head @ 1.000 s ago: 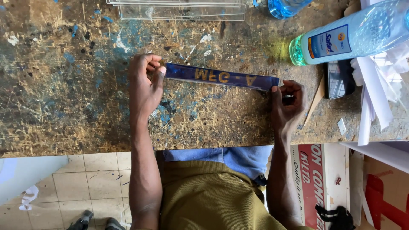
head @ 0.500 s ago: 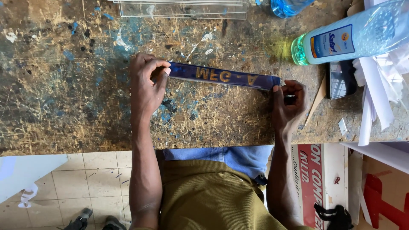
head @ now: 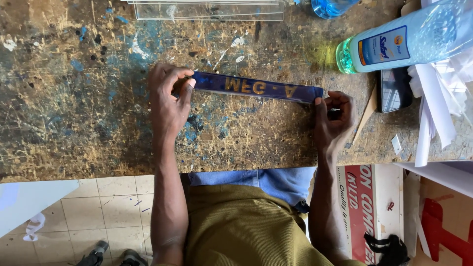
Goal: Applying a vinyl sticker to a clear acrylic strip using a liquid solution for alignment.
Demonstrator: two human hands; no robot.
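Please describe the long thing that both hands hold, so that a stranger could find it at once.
On the scratched, paint-stained workbench, look between the left hand and right hand. The strip is stretched flat between them, each hand pinching one end. It alone is dark blue with gold letters, long and narrow, unlike the pale bottle.

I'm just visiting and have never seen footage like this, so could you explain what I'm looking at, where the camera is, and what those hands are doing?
There is no machine here: the camera is worn on a person's head and looks straight down at their own two bare hands over a scratched, paint-spattered wooden workbench. The left hand pinches one end of a long dark blue strip with gold lettering, and the right hand pinches the other end, so the strip is stretched flat between them on the bench. Near the right hand lie a pale blue plastic bottle with a green cap on its side, a dark phone and white paper scraps. Clear plastic sheets lie at the far edge. Below the bench you see the person's lap and a tiled floor.
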